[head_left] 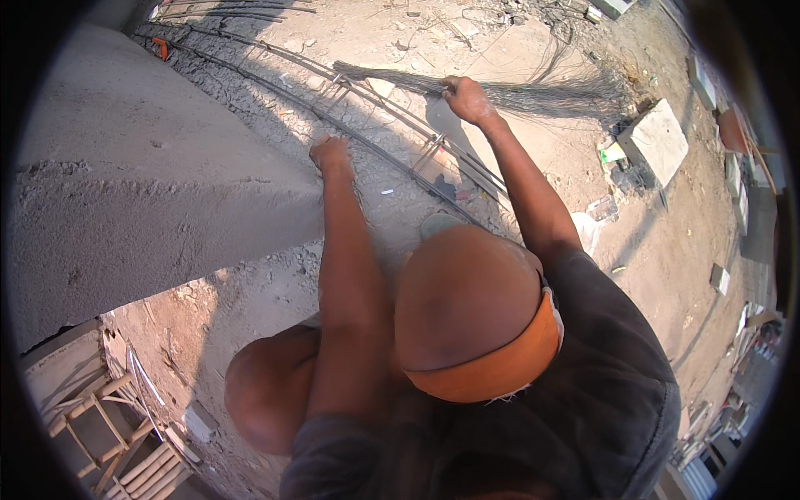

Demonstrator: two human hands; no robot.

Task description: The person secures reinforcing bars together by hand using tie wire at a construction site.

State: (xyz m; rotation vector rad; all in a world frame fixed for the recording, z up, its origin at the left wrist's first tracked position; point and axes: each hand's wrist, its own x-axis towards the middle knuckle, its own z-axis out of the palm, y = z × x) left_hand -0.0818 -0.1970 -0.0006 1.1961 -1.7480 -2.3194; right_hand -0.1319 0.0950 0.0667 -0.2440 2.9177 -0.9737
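My right hand (468,100) is closed over a long bundle of thin dark tie wire (533,93) on the ground, its fingers pinched on the strands. The bundle fans out loosely to the right. My left hand (331,156) is closed beside the near bar of a rebar cage (375,150); what it holds, if anything, is hidden. The cage's long bars run from upper left to lower right. Small stirrups (433,143) join them, with more stirrups (337,86) further up. My bent knees show below the hands.
A large concrete block (167,217) with a sharp corner stands close to my left arm. More loose bars (225,12) and an orange-handled object (161,48) lie at upper left. A pale block (658,140) sits right of the wire; wooden ladder-like frames (104,425) lie lower left.
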